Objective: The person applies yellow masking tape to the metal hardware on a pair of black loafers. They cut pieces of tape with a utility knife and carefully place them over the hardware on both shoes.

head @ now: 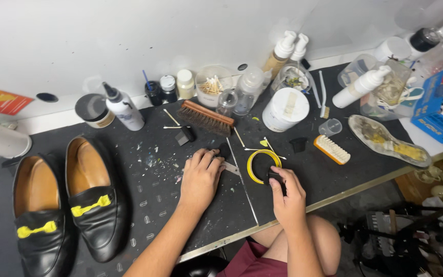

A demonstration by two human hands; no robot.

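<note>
Two bare forearms come up from the bottom edge, uncovered from elbow to wrist, with no sleeve showing. The left hand (199, 177) and the right hand (286, 195) wear no gloves, and no rings, watch or bracelet can be seen. Below them, the person wears dark maroon fabric shorts (255, 259), and one bare knee (319, 238) shows beside the hem.

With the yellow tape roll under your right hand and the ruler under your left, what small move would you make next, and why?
Probably draw a short length off the yellow tape roll toward the metal ruler. The right hand already grips a small black thing at the roll's edge, the left hand presses flat beside the ruler, and both black loafers already carry yellow masked bits.
</note>
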